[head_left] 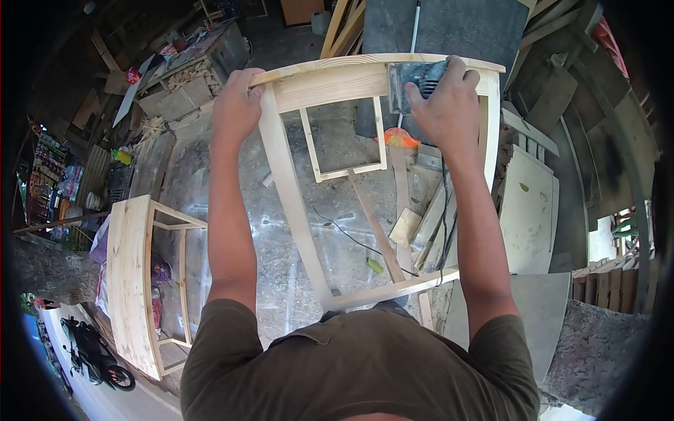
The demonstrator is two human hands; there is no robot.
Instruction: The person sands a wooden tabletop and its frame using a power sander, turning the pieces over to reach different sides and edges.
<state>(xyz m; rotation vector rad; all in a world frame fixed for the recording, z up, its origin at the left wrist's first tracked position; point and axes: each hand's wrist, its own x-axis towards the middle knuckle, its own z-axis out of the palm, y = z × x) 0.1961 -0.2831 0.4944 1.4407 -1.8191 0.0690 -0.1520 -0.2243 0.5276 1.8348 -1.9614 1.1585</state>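
A pale wooden frame stands upright in front of me, with a top board and a wide rail below it. My left hand is closed round the left end of the top board. Near the right end, my right hand grips a blue-grey electric sander, its flat pad side against the rail. The palm and fingers partly hide the sander's body. A dark power cord hangs below my right forearm.
A second wooden piece stands at left. On the concrete floor lie wood strips, a cord and an orange broom. Boards lean at right. A cluttered workbench is at the back left; a motorcycle stands outside.
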